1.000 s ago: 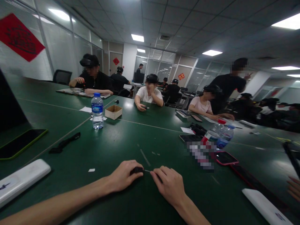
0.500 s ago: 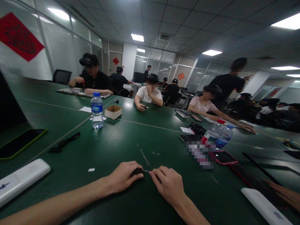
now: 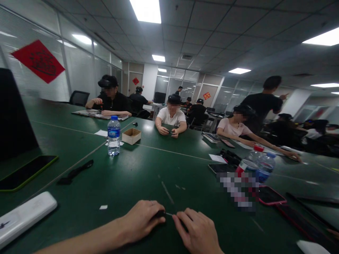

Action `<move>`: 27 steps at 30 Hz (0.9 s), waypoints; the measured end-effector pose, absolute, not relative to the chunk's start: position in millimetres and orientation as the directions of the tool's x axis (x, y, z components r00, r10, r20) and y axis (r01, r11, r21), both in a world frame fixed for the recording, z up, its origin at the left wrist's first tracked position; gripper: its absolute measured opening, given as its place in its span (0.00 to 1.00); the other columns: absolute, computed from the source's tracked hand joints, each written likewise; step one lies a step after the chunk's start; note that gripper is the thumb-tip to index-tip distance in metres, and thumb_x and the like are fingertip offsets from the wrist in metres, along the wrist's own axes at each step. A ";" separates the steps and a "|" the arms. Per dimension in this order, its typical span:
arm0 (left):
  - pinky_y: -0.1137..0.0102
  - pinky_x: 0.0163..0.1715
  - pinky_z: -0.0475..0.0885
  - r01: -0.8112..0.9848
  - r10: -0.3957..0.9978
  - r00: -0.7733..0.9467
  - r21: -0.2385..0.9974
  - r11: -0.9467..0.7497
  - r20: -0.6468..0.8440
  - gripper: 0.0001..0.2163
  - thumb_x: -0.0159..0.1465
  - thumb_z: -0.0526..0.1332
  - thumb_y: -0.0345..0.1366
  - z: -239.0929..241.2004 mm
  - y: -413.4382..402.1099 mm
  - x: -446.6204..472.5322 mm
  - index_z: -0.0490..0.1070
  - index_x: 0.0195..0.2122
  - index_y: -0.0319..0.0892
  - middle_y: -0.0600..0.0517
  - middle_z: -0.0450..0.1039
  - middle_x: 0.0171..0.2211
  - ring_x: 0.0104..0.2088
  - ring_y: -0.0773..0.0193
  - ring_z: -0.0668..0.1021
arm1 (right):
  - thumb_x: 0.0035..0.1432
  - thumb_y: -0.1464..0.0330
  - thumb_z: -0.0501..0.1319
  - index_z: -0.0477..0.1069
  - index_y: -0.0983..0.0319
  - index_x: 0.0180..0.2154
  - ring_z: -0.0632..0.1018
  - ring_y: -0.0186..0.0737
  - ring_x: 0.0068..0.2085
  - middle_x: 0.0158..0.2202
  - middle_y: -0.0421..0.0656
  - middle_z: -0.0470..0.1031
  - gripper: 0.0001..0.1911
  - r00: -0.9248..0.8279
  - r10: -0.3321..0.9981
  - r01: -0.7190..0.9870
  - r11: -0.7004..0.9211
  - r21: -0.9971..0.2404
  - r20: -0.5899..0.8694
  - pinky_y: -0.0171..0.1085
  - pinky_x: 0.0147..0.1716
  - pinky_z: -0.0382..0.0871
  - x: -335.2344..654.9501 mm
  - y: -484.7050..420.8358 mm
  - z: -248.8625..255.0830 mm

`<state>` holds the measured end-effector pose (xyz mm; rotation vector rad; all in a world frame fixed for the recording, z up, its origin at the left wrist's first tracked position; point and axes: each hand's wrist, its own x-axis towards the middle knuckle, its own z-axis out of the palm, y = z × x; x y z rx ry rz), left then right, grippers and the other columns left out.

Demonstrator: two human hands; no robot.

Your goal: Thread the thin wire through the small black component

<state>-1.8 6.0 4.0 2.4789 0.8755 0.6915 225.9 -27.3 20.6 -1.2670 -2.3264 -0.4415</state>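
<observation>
Work is appearing unfinished: left hand, closely curled, is holding a small black handle; its thin silvery shaft is reaching the half-curled right hand, whose pinch is going unconfirmed.

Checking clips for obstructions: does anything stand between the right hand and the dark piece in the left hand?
Nothing visible blocks the right hand. Only a thin rod spans the small gap to it from the dark piece in the left hand.

Green table, glass partitions, white pillar, bright ceiling lights
</observation>
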 end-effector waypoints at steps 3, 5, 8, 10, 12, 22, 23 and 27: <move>0.69 0.40 0.70 0.470 0.671 0.676 0.523 -0.711 0.305 0.11 0.68 0.53 0.40 8.1 5.0 -2.0 0.68 0.47 0.41 0.48 0.74 0.40 0.39 0.60 0.76 | 0.64 0.64 0.52 0.71 0.58 0.29 0.69 0.30 0.25 0.26 0.38 0.71 0.14 -0.466 0.720 0.849 0.527 0.033 0.515 0.33 0.26 0.52 227.0 -25.6 18.2; 0.68 0.39 0.70 0.484 0.674 0.675 0.508 -0.712 0.301 0.11 0.68 0.53 0.40 9.0 5.0 -2.0 0.68 0.47 0.41 0.48 0.74 0.40 0.38 0.60 0.76 | 0.64 0.63 0.52 0.71 0.58 0.29 0.69 0.30 0.25 0.25 0.38 0.71 0.14 -0.468 0.720 0.846 0.533 0.024 0.512 0.33 0.26 0.53 227.4 -24.0 17.6; 0.68 0.39 0.70 0.499 0.678 0.674 0.496 -0.711 0.294 0.12 0.67 0.54 0.40 8.1 5.3 -1.8 0.68 0.47 0.41 0.48 0.74 0.40 0.38 0.60 0.76 | 0.63 0.63 0.52 0.72 0.58 0.31 0.69 0.31 0.25 0.26 0.38 0.71 0.13 -0.478 0.717 0.837 0.547 0.016 0.507 0.34 0.26 0.53 227.0 -22.2 18.1; 0.67 0.39 0.70 0.504 0.683 0.672 0.499 -0.705 0.287 0.12 0.67 0.54 0.40 7.4 5.3 -1.6 0.68 0.47 0.41 0.48 0.74 0.40 0.39 0.60 0.76 | 0.64 0.63 0.52 0.72 0.58 0.31 0.69 0.31 0.25 0.26 0.39 0.71 0.13 -0.479 0.718 0.835 0.550 0.010 0.505 0.34 0.26 0.53 226.6 -21.7 19.0; 0.67 0.40 0.70 0.508 0.689 0.668 0.504 -0.699 0.283 0.12 0.67 0.54 0.40 7.5 5.1 -1.4 0.68 0.47 0.42 0.48 0.74 0.41 0.39 0.60 0.76 | 0.64 0.63 0.51 0.72 0.58 0.31 0.69 0.31 0.25 0.27 0.39 0.72 0.14 -0.479 0.719 0.835 0.551 0.008 0.503 0.34 0.27 0.53 226.4 -21.7 19.6; 0.68 0.39 0.70 0.526 0.677 0.685 0.461 -0.715 0.269 0.11 0.67 0.54 0.40 11.0 6.1 -1.1 0.68 0.47 0.41 0.48 0.74 0.39 0.38 0.61 0.76 | 0.64 0.64 0.50 0.72 0.59 0.31 0.70 0.30 0.25 0.26 0.39 0.72 0.15 -0.497 0.731 0.832 0.555 0.017 0.469 0.33 0.27 0.53 226.7 -20.8 23.8; 0.68 0.39 0.70 0.529 0.679 0.684 0.460 -0.713 0.266 0.11 0.67 0.54 0.40 11.2 6.1 -1.1 0.68 0.47 0.41 0.48 0.74 0.39 0.38 0.61 0.76 | 0.64 0.64 0.50 0.72 0.59 0.31 0.70 0.30 0.25 0.27 0.39 0.72 0.15 -0.495 0.735 0.833 0.554 0.011 0.463 0.32 0.27 0.54 226.4 -20.9 24.0; 0.68 0.40 0.70 0.536 0.682 0.685 0.456 -0.710 0.256 0.11 0.67 0.54 0.40 13.2 5.1 -1.3 0.68 0.47 0.42 0.48 0.74 0.39 0.38 0.60 0.76 | 0.64 0.63 0.51 0.72 0.58 0.32 0.70 0.31 0.26 0.27 0.39 0.72 0.14 -0.494 0.742 0.831 0.556 -0.004 0.452 0.33 0.27 0.54 225.9 -20.4 23.0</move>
